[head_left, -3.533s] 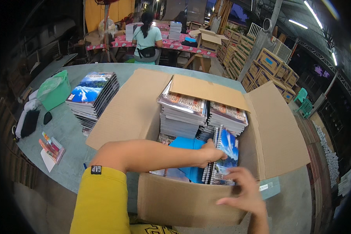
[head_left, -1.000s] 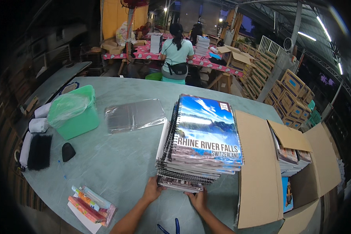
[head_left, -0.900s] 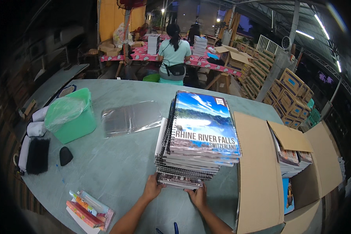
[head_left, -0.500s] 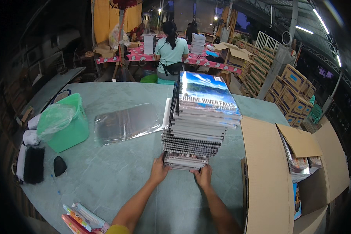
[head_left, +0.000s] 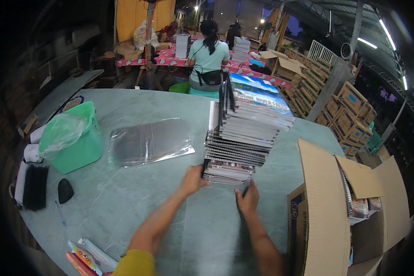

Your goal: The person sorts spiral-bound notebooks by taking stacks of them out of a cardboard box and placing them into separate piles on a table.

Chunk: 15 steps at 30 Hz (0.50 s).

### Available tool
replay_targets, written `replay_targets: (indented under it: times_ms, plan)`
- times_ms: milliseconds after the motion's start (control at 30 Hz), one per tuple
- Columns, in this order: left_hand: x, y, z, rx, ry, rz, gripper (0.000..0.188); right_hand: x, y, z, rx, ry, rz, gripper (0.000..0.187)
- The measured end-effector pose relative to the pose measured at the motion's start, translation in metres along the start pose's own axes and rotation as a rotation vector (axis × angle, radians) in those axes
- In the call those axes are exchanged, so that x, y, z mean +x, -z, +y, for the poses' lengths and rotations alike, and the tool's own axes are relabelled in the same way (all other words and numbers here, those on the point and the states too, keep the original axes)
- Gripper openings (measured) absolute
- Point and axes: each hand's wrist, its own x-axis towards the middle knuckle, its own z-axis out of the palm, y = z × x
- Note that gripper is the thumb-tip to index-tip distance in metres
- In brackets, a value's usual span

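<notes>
A tall stack of spiral-bound notebooks stands on the green table, its upper part leaning to the right. The top cover shows a blue lake and hills. My left hand grips the lower left corner of the stack, thumb along the front and fingers partly hidden at the side. Just off the lower right corner is my right hand, thumb and fingers apart and nothing between them. Left of the stack lie clear plastic sleeves, flat on the table.
At right stands an open cardboard box holding more notebooks. A green bin with a plastic bag, a black brush and pouches sit at left. A person sits with their back to me beyond the table.
The view has shifted slightly. My right hand has come away from the stack's lower corner, while my left hand stays at its side. The stack keeps its lean.
</notes>
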Motion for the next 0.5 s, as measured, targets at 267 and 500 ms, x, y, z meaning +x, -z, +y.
replay_targets:
  times_ms: [267, 500]
  plan:
    - [-0.05, 0.111, -0.094, 0.592, 0.312, 0.138, 0.055, -0.137, 0.089, 0.017, -0.281, 0.076, -0.119, 0.052]
    - [-0.086, 0.124, -0.072, 0.833, 0.435, 0.06, 0.049, -0.277, 0.238, -0.107, 0.414, 0.023, -0.786, 0.044]
